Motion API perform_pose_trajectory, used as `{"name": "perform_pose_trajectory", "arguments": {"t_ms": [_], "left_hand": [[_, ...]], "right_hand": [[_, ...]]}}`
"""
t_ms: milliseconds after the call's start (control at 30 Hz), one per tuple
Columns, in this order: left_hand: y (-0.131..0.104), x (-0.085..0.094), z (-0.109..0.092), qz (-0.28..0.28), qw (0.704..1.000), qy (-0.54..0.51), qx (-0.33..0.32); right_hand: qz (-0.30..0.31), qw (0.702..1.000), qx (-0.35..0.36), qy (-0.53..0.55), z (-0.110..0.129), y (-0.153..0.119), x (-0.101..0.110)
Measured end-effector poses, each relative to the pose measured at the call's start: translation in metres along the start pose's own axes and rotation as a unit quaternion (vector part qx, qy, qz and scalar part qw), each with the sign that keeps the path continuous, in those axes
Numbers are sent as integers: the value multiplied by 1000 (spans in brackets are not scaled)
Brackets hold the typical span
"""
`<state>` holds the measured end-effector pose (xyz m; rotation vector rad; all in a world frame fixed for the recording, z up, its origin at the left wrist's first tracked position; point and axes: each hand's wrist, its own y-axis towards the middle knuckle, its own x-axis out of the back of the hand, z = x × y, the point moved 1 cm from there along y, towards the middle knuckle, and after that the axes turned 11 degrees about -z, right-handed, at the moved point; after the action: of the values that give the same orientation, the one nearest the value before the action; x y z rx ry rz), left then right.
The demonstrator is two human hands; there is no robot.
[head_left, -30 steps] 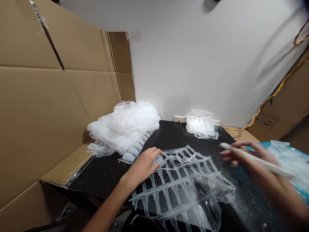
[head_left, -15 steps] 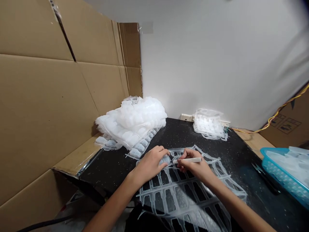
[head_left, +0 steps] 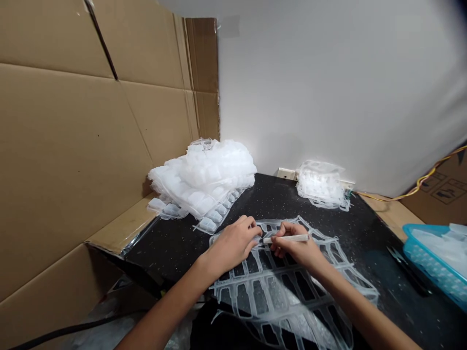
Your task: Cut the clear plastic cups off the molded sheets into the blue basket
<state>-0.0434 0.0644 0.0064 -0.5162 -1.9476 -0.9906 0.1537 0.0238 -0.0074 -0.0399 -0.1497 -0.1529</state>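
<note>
A translucent plastic lattice sheet (head_left: pixel 263 291) with rows of cut-out openings lies before me on the black table, its lower part hanging over the near edge. My left hand (head_left: pixel 235 243) rests on its far left part, thumb and fingers curled around a small translucent plastic piece (head_left: pixel 257 240) that they partly cover. In my right hand (head_left: pixel 295 243) is a slim white pen-shaped tool (head_left: pixel 290 238), gripped like a pencil. Its thin dark tip points left, close to the left fingertips and the piece. Whether the tip touches the plastic is too small to tell.
Layered plastic sheets (head_left: pixel 204 180) are heaped at the back left beside a cardboard wall (head_left: pixel 73 126). A smaller stack of lattice frames (head_left: pixel 323 187) stands at the back right. Dark tweezers (head_left: pixel 410 272) lie near a blue basket (head_left: pixel 430 253) of translucent pieces.
The camera view has shifted slightly, so the scene sits a little to the right. My left fingers now cover more of the plastic piece; the tool stays in my right hand.
</note>
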Motion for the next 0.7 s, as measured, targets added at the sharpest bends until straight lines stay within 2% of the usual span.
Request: {"name": "perform_pose_trajectory", "arguments": {"t_ms": [67, 100, 167, 200, 267, 333, 400, 467, 500, 533, 600, 633, 700], "left_hand": [[0, 1, -3, -22, 1000, -1, 0], [1, 3, -4, -53, 998, -19, 11], [2, 6, 0, -155, 980, -106, 67], [2, 8, 4, -215, 955, -173, 109], [3, 10, 15, -308, 872, -323, 200], [4, 13, 25, -343, 780, -450, 267], [5, 23, 34, -380, 708, -517, 294], [6, 43, 40, -466, 671, -512, 266], [5, 55, 42, -517, 665, -485, 234], [4, 67, 43, -557, 673, -446, 194], [-1, 85, 42, -586, 715, -360, 131], [-4, 89, 40, -572, 747, -319, 115], [-8, 85, 34, -489, 832, -242, 98]], "right_hand": [[9, 1000, -3, -13, 1, 1, 0], [14, 1000, -5, -20, 1, 1, 0], [17, 999, -9, -35, 2, 1, 1], [17, 999, -11, -42, 2, 1, 1], [14, 998, -12, -55, 1, 1, 2], [10, 998, -8, -69, 0, 0, 2], [8, 996, 1, -85, -1, -1, 2], [4, 994, 13, -105, 1, -1, 1], [3, 993, 21, -116, 2, -1, 1], [3, 992, 28, -127, 5, -1, 1], [7, 988, 43, -149, 15, 1, -1], [11, 986, 51, -160, 21, 2, -3], [18, 982, 67, -176, 35, 5, -8]]}}
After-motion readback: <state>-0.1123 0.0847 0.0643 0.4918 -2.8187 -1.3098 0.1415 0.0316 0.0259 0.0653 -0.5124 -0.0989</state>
